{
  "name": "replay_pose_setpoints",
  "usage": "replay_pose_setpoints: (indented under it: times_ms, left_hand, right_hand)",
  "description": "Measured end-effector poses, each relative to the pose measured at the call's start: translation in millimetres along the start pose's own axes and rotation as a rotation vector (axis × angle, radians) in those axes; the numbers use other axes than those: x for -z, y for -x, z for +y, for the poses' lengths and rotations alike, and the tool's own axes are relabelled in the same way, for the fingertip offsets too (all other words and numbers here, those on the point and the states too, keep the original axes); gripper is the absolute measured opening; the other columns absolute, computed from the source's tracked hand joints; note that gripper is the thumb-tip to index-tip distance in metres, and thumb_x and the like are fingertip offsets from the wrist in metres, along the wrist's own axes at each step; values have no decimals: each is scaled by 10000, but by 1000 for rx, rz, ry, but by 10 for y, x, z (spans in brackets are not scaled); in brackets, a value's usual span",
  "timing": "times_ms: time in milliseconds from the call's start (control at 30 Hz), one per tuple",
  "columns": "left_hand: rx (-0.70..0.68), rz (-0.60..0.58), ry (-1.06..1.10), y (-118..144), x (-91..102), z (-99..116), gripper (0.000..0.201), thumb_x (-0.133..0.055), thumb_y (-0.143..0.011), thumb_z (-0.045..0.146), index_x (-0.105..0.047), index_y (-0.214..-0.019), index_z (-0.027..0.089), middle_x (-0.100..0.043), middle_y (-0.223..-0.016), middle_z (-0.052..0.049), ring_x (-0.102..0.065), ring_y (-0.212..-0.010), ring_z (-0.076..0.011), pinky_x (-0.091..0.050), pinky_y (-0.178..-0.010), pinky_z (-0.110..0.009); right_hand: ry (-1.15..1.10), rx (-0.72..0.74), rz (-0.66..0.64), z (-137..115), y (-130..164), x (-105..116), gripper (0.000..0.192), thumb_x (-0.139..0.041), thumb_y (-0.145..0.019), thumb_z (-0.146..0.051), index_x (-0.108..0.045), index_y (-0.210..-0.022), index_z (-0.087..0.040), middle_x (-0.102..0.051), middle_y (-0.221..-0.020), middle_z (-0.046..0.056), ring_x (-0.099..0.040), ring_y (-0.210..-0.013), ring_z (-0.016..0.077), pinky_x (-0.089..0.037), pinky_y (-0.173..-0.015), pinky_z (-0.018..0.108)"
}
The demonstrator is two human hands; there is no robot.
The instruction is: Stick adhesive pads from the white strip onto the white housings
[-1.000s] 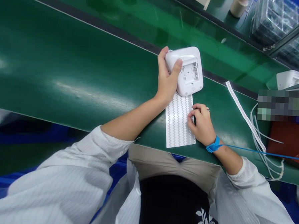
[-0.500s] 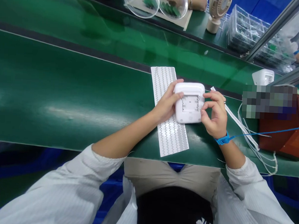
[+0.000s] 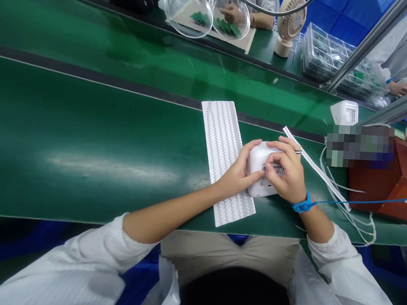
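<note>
White plastic housing (image 3: pixel 257 162) on the green bench surface (image 3: pixel 88 142), lying just right of the long sticker sheet (image 3: pixel 224 149) and overlapping that sheet's right edge. The left hand (image 3: pixel 238 177) cups the housing's left side, thumb and fingers closed against its wall; the right hand (image 3: pixel 286 173) covers the recessed open face, fingertips pinched together and pressed down into the recess. Whether anything is caught between those fingertips cannot be told. The housing is roughly square with rounded corners, so it has no marked long axis; its open face is turned up toward the camera and slightly toward the person. The sheet's long axis runs away from the person, leaning a little left at the far end. For clean work here, the left hand should probably keep the housing braced flat while the right presses evenly, without sliding. Right of the housing lie a narrow strip (image 3: pixel 312 162), a blue wrist strap (image 3: pixel 302 204) and white cables (image 3: pixel 353 210).
</note>
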State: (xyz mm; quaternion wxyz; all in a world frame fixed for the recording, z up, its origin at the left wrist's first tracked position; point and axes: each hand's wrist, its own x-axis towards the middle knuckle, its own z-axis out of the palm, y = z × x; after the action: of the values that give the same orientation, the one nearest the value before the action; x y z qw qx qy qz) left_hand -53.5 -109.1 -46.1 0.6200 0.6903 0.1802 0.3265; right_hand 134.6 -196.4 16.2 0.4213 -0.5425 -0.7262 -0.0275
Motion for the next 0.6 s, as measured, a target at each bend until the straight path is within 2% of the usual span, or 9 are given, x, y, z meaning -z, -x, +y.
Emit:
replay_pose_setpoints:
  times_ms: [367,600]
  left_hand:
    - [29,-16,5,12,-37,59,903,-722,-1083,617,-284,-1809,306,-279,-1917,-151,-328,-1785,-424,-321,-1479,-598]
    - [24,-15,6,21,-63,52,890,-720,-1084,590,-290,-1808,302,-282,-1919,-150,-326,-1789,-415,-319,-1481,-590]
  right_hand:
    - [104,-27,12,-38,23,-7,66,-676,-1058,-215,-682,-1050,-281,-778,-1407,98,-578,-1474,390,-508,-1209,647]
    - [95,-41,19,-61,24,-18,64,-682,-1040,-215,-687,-1031,-278,-773,-1404,102,-570,-1475,394,-510,-1202,646]
